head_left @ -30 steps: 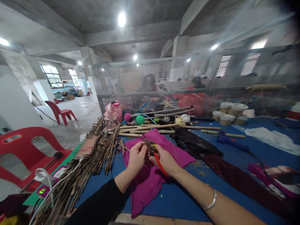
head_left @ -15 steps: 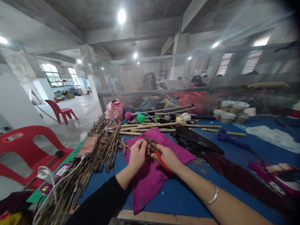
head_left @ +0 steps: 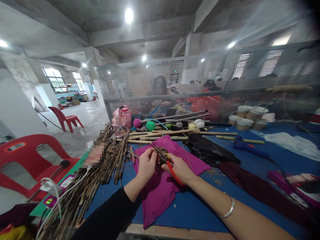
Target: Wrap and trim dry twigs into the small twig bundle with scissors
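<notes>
Over a magenta cloth [head_left: 160,196] on the blue table, my two hands are close together. My right hand [head_left: 178,168], with a silver bangle on its wrist, is closed round red-handled pliers or cutters [head_left: 174,173]. Their dark jaws point up and left. My left hand [head_left: 147,163] has its fingers pinched at a brown, twiggy bundle [head_left: 163,155], partly hidden by the fingers and the tool. Thin dark tips stick out above the left fingertips.
Many dry twigs [head_left: 85,186] lie on the left by a power strip [head_left: 50,200]. Sticks [head_left: 165,136], yarn balls [head_left: 150,125] and a pink jug [head_left: 122,120] stand behind. To the right are dark cloths [head_left: 212,150], a blue glue gun [head_left: 250,150] and small buckets [head_left: 244,124].
Both hands stay almost where they were, still at the bundle with the red-handled tool. The view has shifted very slightly.
</notes>
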